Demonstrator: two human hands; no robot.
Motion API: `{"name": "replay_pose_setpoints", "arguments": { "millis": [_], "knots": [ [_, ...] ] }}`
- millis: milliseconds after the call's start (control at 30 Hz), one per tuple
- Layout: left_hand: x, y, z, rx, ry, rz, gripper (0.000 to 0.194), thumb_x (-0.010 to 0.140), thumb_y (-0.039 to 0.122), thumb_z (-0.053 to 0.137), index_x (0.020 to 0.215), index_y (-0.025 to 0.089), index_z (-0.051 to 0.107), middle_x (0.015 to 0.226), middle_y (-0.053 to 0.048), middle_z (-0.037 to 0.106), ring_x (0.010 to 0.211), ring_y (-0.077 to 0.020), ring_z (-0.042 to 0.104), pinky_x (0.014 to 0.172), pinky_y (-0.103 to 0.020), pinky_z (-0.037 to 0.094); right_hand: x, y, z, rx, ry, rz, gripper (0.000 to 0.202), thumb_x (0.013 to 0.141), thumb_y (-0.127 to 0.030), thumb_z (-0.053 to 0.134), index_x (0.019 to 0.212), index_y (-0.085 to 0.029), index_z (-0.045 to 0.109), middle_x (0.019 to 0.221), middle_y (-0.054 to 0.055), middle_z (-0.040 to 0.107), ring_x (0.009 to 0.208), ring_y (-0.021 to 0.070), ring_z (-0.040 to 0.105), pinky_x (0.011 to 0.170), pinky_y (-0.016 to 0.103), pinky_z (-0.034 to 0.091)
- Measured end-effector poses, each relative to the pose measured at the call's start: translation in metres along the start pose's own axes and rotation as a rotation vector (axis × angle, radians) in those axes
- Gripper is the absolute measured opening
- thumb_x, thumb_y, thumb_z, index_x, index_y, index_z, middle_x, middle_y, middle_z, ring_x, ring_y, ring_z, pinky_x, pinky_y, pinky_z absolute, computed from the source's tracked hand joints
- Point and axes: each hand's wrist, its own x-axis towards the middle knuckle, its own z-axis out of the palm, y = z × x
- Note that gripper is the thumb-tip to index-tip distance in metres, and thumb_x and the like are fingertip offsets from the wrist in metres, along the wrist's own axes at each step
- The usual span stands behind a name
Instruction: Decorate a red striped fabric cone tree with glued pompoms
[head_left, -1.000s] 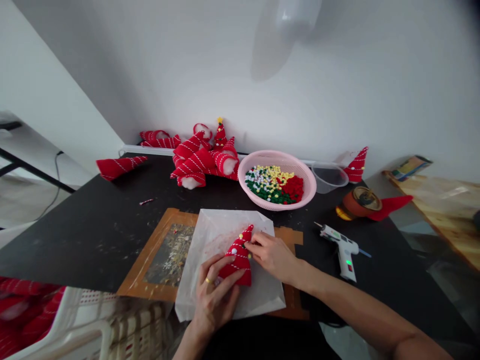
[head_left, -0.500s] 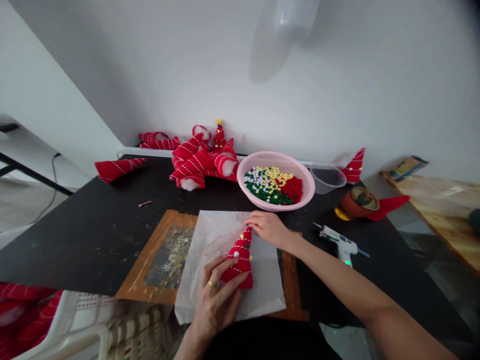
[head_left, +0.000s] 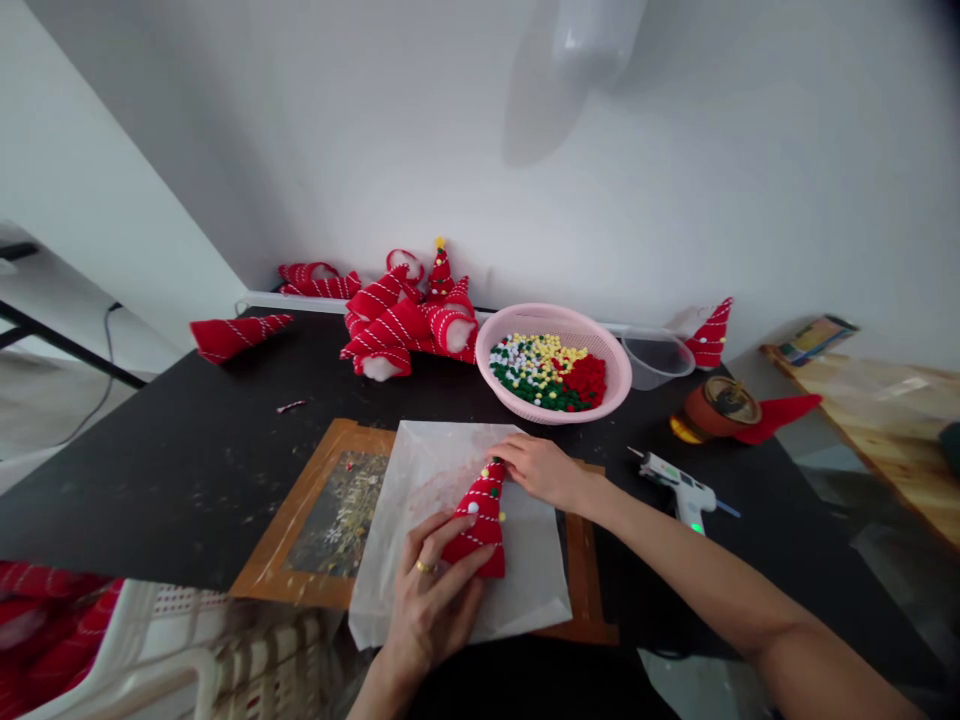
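A red cone with white stitched stripes (head_left: 480, 530) lies on white paper (head_left: 536, 590), its tip pointing away from me. White, yellow and green pompoms dot it, with a dark green one at the tip. My left hand (head_left: 435, 585), a gold ring on one finger, grips the cone's wide lower end. The fingers of my right hand (head_left: 540, 470) are bent together at the cone's tip, touching it from the right; whether they pinch anything is hidden. Behind the paper stands a pink basket (head_left: 491, 385) of white, yellow, green and red pompoms.
A glue gun (head_left: 679, 485) with a green light lies right of the paper. Several striped red cones (head_left: 397, 325) are piled at the back. A clear bowl (head_left: 656, 375) and a brown pot (head_left: 705, 410) stand at the right. A white crate (head_left: 180, 650) is at lower left.
My right hand has shifted slightly down and right at the cone's tip, and the dark green pompom there shows more. My left hand keeps its hold.
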Motion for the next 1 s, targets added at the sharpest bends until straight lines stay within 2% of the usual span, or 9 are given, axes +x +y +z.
{"name": "replay_pose_setpoints", "arguments": {
  "millis": [200,433,500,567,633,700,833,933,1000],
  "knots": [
    [-0.002,-0.001,0.0,-0.007,-0.01,-0.002,0.04,0.085,0.003,0.062,0.115,0.027,0.073,0.133,-0.01,0.06,0.127,-0.0314,0.05,0.097,-0.052,0.055,0.003,0.005,0.007,0.007,0.04,-0.005,0.024,0.094,-0.007,0.059,0.111,-0.019,0.07,0.111,0.008,0.069,0.105,0.0204,0.065,0.092,0.034,0.054],
    [-0.001,-0.001,-0.001,-0.002,-0.015,-0.009,0.04,0.086,0.004,0.062,0.115,0.028,0.073,0.133,-0.01,0.06,0.126,-0.0309,0.051,0.096,-0.05,0.056,0.009,0.009,0.011,0.048,0.058,0.012,0.016,0.091,-0.007,0.062,0.096,-0.018,0.073,0.102,0.006,0.068,0.098,0.0202,0.065,0.086,0.032,0.054],
    [0.001,0.0,-0.001,0.003,-0.016,-0.004,0.038,0.086,0.005,0.063,0.115,0.028,0.074,0.132,-0.01,0.061,0.126,-0.0309,0.052,0.096,-0.05,0.056,0.007,0.007,0.008,0.067,0.06,0.018,0.018,0.091,-0.006,0.061,0.098,-0.018,0.073,0.102,0.006,0.068,0.099,0.0196,0.065,0.089,0.032,0.054],
    [0.002,0.0,-0.001,0.009,-0.012,0.005,0.037,0.087,0.006,0.063,0.114,0.028,0.074,0.132,-0.01,0.061,0.125,-0.0309,0.053,0.096,-0.05,0.056,0.0,0.003,-0.001,0.12,0.066,0.025,0.032,0.09,-0.003,0.058,0.115,-0.019,0.07,0.113,0.007,0.066,0.104,0.019,0.065,0.094,0.033,0.054],
    [0.001,0.0,-0.002,0.014,-0.014,0.009,0.037,0.086,0.006,0.064,0.115,0.028,0.074,0.133,-0.01,0.061,0.125,-0.0311,0.052,0.096,-0.05,0.056,-0.015,-0.003,-0.013,0.211,0.083,0.047,0.055,0.088,0.0,0.055,0.138,-0.022,0.057,0.131,0.01,0.06,0.106,0.0179,0.065,0.097,0.035,0.054],
    [0.0,-0.001,-0.002,0.016,-0.017,0.014,0.038,0.086,0.005,0.064,0.115,0.029,0.074,0.134,-0.01,0.06,0.126,-0.0315,0.052,0.097,-0.051,0.055,-0.037,-0.011,-0.028,0.313,0.119,0.102,0.065,0.088,-0.001,0.052,0.148,-0.025,0.047,0.138,0.011,0.055,0.102,0.0163,0.066,0.093,0.034,0.056],
    [-0.001,-0.003,-0.002,0.017,-0.04,0.022,0.039,0.086,0.005,0.064,0.116,0.029,0.073,0.135,-0.01,0.059,0.126,-0.0322,0.051,0.097,-0.052,0.055,-0.089,-0.021,-0.053,0.33,0.298,0.283,0.045,0.096,-0.013,0.05,0.138,-0.026,0.058,0.126,0.008,0.061,0.092,0.0155,0.067,0.083,0.03,0.059],
    [0.0,-0.002,-0.003,0.019,-0.052,0.029,0.04,0.087,0.005,0.064,0.118,0.029,0.073,0.136,-0.011,0.057,0.126,-0.032,0.051,0.097,-0.052,0.054,-0.132,-0.017,-0.057,0.115,0.461,0.495,0.029,0.099,-0.025,0.051,0.124,-0.025,0.067,0.12,0.008,0.066,0.092,0.0191,0.068,0.082,0.033,0.059],
    [0.001,-0.001,-0.003,0.031,-0.059,0.035,0.042,0.087,0.005,0.063,0.119,0.03,0.072,0.136,-0.01,0.057,0.125,-0.0311,0.052,0.097,-0.05,0.054,-0.16,-0.01,-0.049,-0.117,0.551,0.669,0.028,0.099,-0.033,0.052,0.12,-0.022,0.068,0.119,0.011,0.066,0.099,0.0254,0.067,0.086,0.04,0.058]
  ]
}}
